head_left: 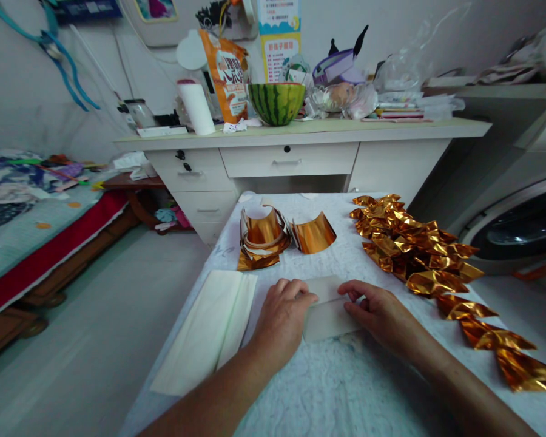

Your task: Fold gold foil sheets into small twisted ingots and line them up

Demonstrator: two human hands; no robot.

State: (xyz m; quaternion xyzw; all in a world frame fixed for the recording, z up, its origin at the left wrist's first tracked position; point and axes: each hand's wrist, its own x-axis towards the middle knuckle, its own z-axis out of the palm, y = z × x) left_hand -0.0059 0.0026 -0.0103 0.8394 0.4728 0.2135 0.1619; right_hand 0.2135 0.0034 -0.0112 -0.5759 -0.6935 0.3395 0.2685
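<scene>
A pale, thin sheet (330,318) with a fold line across it lies on the cloth-covered table between my hands. My left hand (289,312) rests on its left edge, fingers curled together and thumb pressed on the sheet. At the right edge, my right hand (368,306) has its thumb and forefinger bent and slightly apart, close to the sheet. A stack of long whitish sheets (204,334) lies to the left. Beyond my hands are curled gold foil strips (261,240) and a single curved gold piece (315,233).
Twisted gold foil pieces (418,249) form a heap and chain along the table's right side. A white desk (291,136) stands behind, bearing a cut watermelon (276,103) and an orange pouch (227,79). A washing machine (519,212) is at right.
</scene>
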